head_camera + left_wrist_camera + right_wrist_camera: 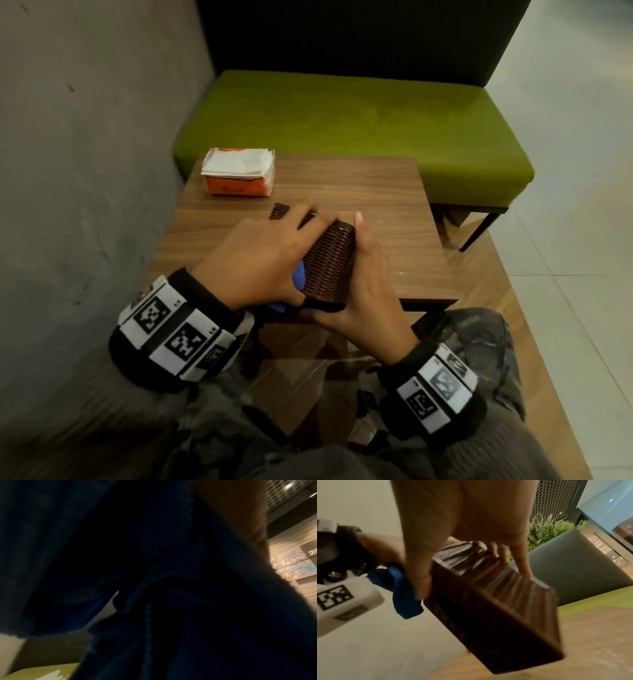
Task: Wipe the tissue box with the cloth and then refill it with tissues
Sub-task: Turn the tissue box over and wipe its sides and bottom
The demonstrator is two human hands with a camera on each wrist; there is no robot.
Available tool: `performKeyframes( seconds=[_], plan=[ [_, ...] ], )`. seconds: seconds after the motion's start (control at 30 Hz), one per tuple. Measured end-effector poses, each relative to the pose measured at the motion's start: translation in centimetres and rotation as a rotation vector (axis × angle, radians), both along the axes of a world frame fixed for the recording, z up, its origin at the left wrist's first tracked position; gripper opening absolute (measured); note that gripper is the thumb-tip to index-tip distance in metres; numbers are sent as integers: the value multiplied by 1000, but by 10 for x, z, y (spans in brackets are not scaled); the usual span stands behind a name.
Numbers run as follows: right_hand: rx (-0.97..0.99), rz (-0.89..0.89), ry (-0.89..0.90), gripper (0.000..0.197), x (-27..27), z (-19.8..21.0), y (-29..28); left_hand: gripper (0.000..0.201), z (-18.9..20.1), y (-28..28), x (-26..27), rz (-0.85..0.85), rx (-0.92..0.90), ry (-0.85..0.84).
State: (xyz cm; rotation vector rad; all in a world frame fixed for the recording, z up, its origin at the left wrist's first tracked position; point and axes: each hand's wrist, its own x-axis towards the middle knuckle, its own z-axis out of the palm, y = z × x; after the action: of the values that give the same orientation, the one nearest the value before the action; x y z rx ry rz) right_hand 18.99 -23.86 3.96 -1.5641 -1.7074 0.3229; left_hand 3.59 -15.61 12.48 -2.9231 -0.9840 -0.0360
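Above the near edge of the wooden table (376, 192), my right hand (363, 291) grips the brown ribbed tissue box (329, 267) from its right side and underneath. The right wrist view shows the box (496, 608) tilted, clamped between thumb and fingers (523, 563). My left hand (263, 253) lies over the box's left side, holding a bunched blue cloth (298, 277) against it. The cloth (402, 592) hangs below that hand and fills the left wrist view (171, 588). An orange pack of white tissues (238, 173) sits at the table's far left corner.
A dark ribbed piece (279, 210) lies on the table just beyond my left fingers. A green bench (342, 113) stands behind the table. A grey wall (85, 137) runs close along the left. Tiled floor (565, 171) lies to the right.
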Motion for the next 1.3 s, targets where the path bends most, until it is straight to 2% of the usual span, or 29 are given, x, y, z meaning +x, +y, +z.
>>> performKeyframes(
  seconds=[0.07,0.1,0.13,0.2,0.23,0.3,0.33,0.37,0.43,0.53,0.57,0.7,0.73,0.8,0.87,0.93,1.0,1.07,1.2,1.23,1.3],
  plan=[
    [58,-78,87,118,-4,0,4,107,-1,-5,4,-30,4,-53],
    [74,-89,125,113,-2,-1,4,107,-1,-5,2,-62,-47,-131],
    [83,-87,158,108,1,-1,2,109,-1,-3,-1,-91,-150,-251],
    [86,-78,189,101,8,-1,-2,108,-1,3,-11,-66,-422,-606],
    [90,-80,196,99,11,-1,-4,100,-3,5,-17,15,-487,-831],
    [106,-92,228,97,13,-2,-6,69,-5,7,-23,231,-435,-1233],
    [113,-92,251,96,13,-2,-6,51,-7,6,-23,326,-340,-1346],
    [125,-94,267,97,12,-3,-6,38,-10,3,-21,396,-237,-1386],
    [157,-109,272,97,11,-5,-4,28,-20,-8,-13,410,-128,-1314],
    [217,-130,214,97,13,-5,-3,38,-42,-30,-2,305,-111,-1024],
    [241,-136,183,97,15,-5,-3,42,-49,-33,-2,308,-137,-992],
    [283,-136,166,95,19,-8,-6,47,-56,-26,-4,452,-406,-1167],
    [284,-131,167,95,18,-8,-7,46,-53,-21,-4,483,-407,-1221],
    [280,-104,160,94,15,-8,-8,41,-43,-14,-5,475,-266,-1301],
    [276,-95,135,90,10,-6,-8,36,-31,-12,-1,379,-70,-1234],
    [271,-110,133,90,7,-5,-8,35,-27,-16,6,260,33,-1076],
    [277,-125,138,91,6,-6,-6,35,-29,-22,9,223,45,-1009],
    [270,-130,141,92,7,-6,-5,33,-31,-28,11,218,21,-1029],
    [232,-138,199,91,8,-11,-7,35,-35,-47,22,49,-1,-887],
    [240,-124,202,91,9,-11,-8,34,-35,-44,22,79,-19,-894],
    [259,-89,183,90,10,-9,-8,30,-31,-31,18,243,-67,-1003]
  ],
)
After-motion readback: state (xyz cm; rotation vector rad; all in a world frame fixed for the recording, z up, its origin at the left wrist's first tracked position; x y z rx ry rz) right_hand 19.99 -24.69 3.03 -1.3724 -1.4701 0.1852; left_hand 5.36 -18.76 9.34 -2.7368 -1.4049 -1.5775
